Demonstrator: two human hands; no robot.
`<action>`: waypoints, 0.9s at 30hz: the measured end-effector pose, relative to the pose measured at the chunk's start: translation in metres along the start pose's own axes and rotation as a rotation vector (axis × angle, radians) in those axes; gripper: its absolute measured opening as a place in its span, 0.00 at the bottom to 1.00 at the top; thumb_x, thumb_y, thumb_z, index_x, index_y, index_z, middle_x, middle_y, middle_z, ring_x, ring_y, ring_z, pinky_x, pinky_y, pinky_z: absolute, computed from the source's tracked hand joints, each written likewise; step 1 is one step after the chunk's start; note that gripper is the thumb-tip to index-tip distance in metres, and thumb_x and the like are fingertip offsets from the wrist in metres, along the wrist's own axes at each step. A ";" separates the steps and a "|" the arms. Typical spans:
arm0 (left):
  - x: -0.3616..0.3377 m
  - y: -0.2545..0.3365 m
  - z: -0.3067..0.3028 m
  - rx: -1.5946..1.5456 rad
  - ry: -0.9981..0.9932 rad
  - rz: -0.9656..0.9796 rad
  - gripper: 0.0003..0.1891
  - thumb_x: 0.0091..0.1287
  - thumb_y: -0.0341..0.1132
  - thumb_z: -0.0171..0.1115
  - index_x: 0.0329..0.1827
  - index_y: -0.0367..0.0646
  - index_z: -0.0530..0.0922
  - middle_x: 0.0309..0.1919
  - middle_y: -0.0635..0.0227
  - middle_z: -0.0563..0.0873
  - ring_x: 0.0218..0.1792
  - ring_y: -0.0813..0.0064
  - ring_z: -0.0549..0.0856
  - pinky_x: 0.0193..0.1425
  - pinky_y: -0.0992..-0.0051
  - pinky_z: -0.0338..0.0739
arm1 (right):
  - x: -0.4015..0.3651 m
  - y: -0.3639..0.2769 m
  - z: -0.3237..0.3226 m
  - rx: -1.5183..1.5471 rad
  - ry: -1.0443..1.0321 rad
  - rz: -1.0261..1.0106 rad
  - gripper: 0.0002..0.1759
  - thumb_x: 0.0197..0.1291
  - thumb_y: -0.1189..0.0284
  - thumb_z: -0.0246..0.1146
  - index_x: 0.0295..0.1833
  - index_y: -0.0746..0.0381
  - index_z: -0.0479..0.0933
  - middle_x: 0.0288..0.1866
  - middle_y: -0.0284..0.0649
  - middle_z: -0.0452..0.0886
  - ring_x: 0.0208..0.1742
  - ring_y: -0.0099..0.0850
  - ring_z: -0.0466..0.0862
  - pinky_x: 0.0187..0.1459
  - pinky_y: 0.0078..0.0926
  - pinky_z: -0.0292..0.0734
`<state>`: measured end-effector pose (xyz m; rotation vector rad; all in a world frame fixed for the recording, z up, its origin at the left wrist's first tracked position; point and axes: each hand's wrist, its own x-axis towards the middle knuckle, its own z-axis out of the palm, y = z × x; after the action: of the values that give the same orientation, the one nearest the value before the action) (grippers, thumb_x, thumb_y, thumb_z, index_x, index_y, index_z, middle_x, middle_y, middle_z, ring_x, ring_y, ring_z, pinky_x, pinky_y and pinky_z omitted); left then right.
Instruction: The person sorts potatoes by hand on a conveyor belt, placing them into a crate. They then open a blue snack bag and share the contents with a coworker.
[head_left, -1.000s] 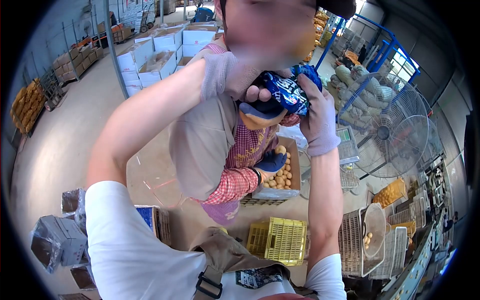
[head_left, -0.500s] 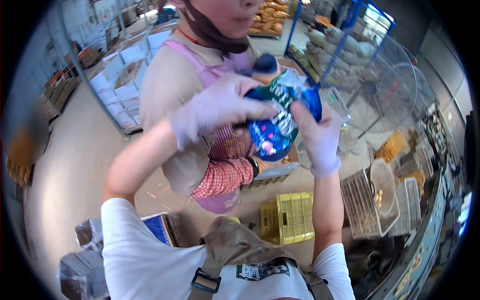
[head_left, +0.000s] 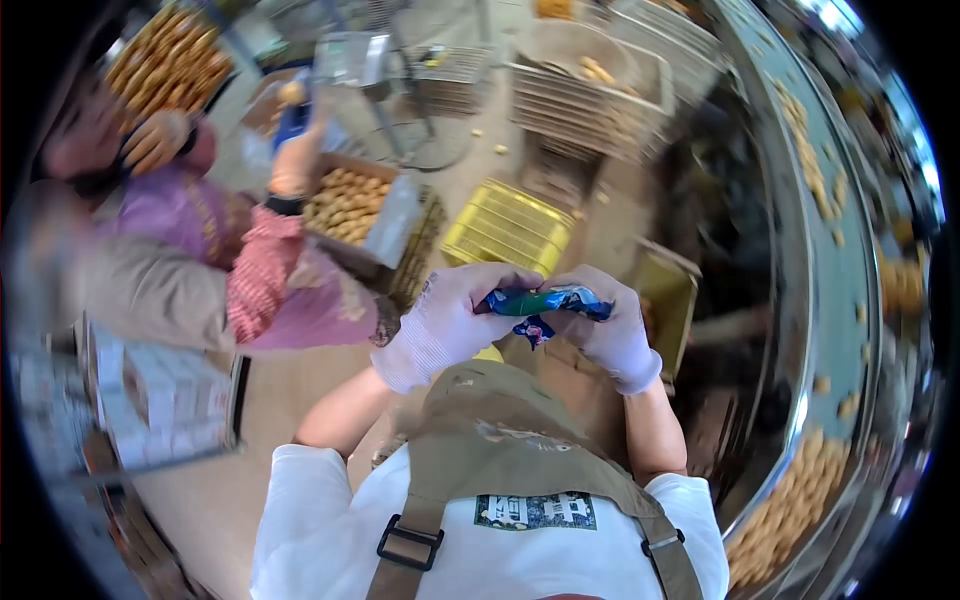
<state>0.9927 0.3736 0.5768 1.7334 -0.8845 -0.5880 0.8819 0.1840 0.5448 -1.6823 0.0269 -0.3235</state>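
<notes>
A crumpled, shiny blue-and-green foil packet (head_left: 535,302) is stretched between my two white-gloved hands in front of my chest. My left hand (head_left: 450,318) grips its left end, thumb and fingers closed on the foil. On the right end, my right hand (head_left: 612,335) is closed in the same way. A small flap of the packet hangs down between the hands. Its printed front is mostly turned away, and whether anything is inside cannot be seen. The brown apron (head_left: 510,430) I wear is just below the hands.
A co-worker in a purple apron (head_left: 300,310) stands at the left, by a box of potato-like produce (head_left: 348,205). Beyond my hands is a yellow crate (head_left: 510,228), with a wire basket (head_left: 585,110) farther back. A conveyor (head_left: 855,330) carrying similar produce runs along the right.
My hands have come down towards my chest with the packet, which now shows edge-on and crumpled. My view has tilted down and turned right; the co-worker now appears at the left.
</notes>
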 end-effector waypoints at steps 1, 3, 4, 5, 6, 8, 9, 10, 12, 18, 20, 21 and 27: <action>-0.001 0.006 0.021 -0.013 -0.068 -0.028 0.19 0.63 0.26 0.72 0.58 0.38 0.85 0.41 0.70 0.91 0.35 0.88 0.84 0.38 0.84 0.78 | -0.030 -0.001 -0.012 -0.059 0.069 -0.026 0.14 0.54 0.82 0.73 0.48 0.65 0.86 0.39 0.38 0.86 0.40 0.27 0.84 0.45 0.24 0.78; -0.006 0.021 0.059 -0.028 -0.200 -0.080 0.16 0.64 0.26 0.71 0.56 0.37 0.86 0.38 0.68 0.91 0.34 0.88 0.83 0.38 0.84 0.77 | -0.089 -0.002 -0.026 -0.062 0.250 -0.081 0.18 0.48 0.85 0.70 0.47 0.65 0.87 0.41 0.40 0.86 0.41 0.32 0.83 0.47 0.25 0.78; -0.007 0.031 0.067 -0.048 -0.225 -0.032 0.16 0.61 0.23 0.70 0.53 0.37 0.87 0.35 0.68 0.91 0.34 0.87 0.83 0.37 0.83 0.77 | -0.109 -0.018 -0.032 -0.042 0.306 -0.083 0.21 0.45 0.86 0.69 0.48 0.65 0.87 0.42 0.41 0.86 0.42 0.32 0.83 0.48 0.25 0.77; -0.009 0.043 0.077 -0.043 -0.312 0.010 0.16 0.59 0.22 0.70 0.52 0.38 0.88 0.35 0.68 0.91 0.34 0.86 0.84 0.37 0.83 0.77 | -0.134 -0.035 -0.035 -0.018 0.366 -0.089 0.23 0.42 0.87 0.69 0.49 0.65 0.87 0.43 0.41 0.86 0.43 0.32 0.83 0.49 0.25 0.77; -0.010 0.058 0.085 -0.040 -0.396 0.053 0.17 0.58 0.21 0.71 0.52 0.38 0.88 0.36 0.68 0.91 0.33 0.86 0.84 0.37 0.83 0.77 | -0.157 -0.052 -0.038 -0.112 0.424 -0.095 0.26 0.39 0.86 0.69 0.50 0.64 0.87 0.43 0.41 0.86 0.44 0.32 0.83 0.50 0.25 0.76; -0.010 0.107 0.095 -0.068 -0.517 0.173 0.18 0.54 0.20 0.70 0.50 0.39 0.89 0.36 0.66 0.92 0.33 0.86 0.85 0.37 0.83 0.77 | -0.186 -0.119 -0.043 -0.188 0.512 -0.023 0.28 0.41 0.86 0.69 0.54 0.63 0.86 0.44 0.40 0.85 0.44 0.31 0.83 0.50 0.25 0.76; -0.011 0.133 0.098 -0.060 -0.586 0.177 0.18 0.54 0.20 0.70 0.50 0.39 0.89 0.36 0.66 0.92 0.33 0.85 0.85 0.37 0.83 0.77 | -0.198 -0.149 -0.043 -0.201 0.566 0.039 0.29 0.41 0.86 0.70 0.55 0.62 0.86 0.44 0.40 0.84 0.44 0.31 0.83 0.50 0.25 0.76; -0.012 0.159 0.098 -0.045 -0.655 0.181 0.19 0.53 0.20 0.70 0.50 0.39 0.89 0.36 0.66 0.92 0.33 0.85 0.85 0.37 0.83 0.77 | -0.207 -0.175 -0.037 -0.223 0.662 0.087 0.29 0.43 0.85 0.71 0.57 0.61 0.85 0.44 0.39 0.83 0.44 0.31 0.83 0.49 0.24 0.76; -0.008 0.182 0.102 -0.003 -0.781 0.259 0.18 0.53 0.20 0.69 0.49 0.38 0.88 0.35 0.64 0.92 0.33 0.85 0.85 0.36 0.82 0.77 | -0.221 -0.207 -0.027 -0.247 0.726 0.126 0.25 0.45 0.84 0.71 0.54 0.62 0.86 0.42 0.39 0.83 0.43 0.31 0.83 0.50 0.25 0.77; 0.020 0.213 0.184 -0.033 -1.245 0.049 0.21 0.53 0.24 0.73 0.52 0.36 0.87 0.38 0.61 0.91 0.38 0.78 0.88 0.42 0.79 0.81 | -0.286 -0.197 -0.039 -0.420 1.010 -0.019 0.21 0.44 0.82 0.72 0.48 0.63 0.88 0.40 0.39 0.86 0.44 0.34 0.83 0.50 0.28 0.79; 0.029 0.204 0.224 -0.118 -1.188 0.439 0.24 0.52 0.27 0.76 0.56 0.37 0.86 0.44 0.60 0.90 0.43 0.75 0.88 0.47 0.77 0.82 | -0.300 -0.204 -0.045 -0.450 1.121 0.069 0.20 0.43 0.80 0.73 0.47 0.61 0.88 0.39 0.39 0.88 0.46 0.37 0.84 0.52 0.31 0.80; 0.031 0.204 0.240 -0.177 -1.139 0.632 0.26 0.52 0.29 0.78 0.57 0.38 0.85 0.47 0.59 0.90 0.46 0.73 0.88 0.50 0.76 0.82 | -0.305 -0.207 -0.047 -0.535 1.151 0.128 0.20 0.43 0.79 0.74 0.47 0.61 0.88 0.39 0.40 0.87 0.46 0.38 0.84 0.52 0.32 0.80; 0.033 0.241 0.297 -0.216 -1.292 0.769 0.27 0.53 0.24 0.77 0.60 0.43 0.86 0.43 0.64 0.89 0.45 0.70 0.87 0.50 0.74 0.82 | -0.320 -0.213 -0.064 -0.722 1.333 0.296 0.18 0.42 0.78 0.76 0.44 0.60 0.87 0.42 0.42 0.87 0.50 0.42 0.85 0.54 0.35 0.80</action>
<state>0.7243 0.1330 0.7092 0.5290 -2.1145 -1.1966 0.5243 0.2179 0.6961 -1.8002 1.5021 -1.2535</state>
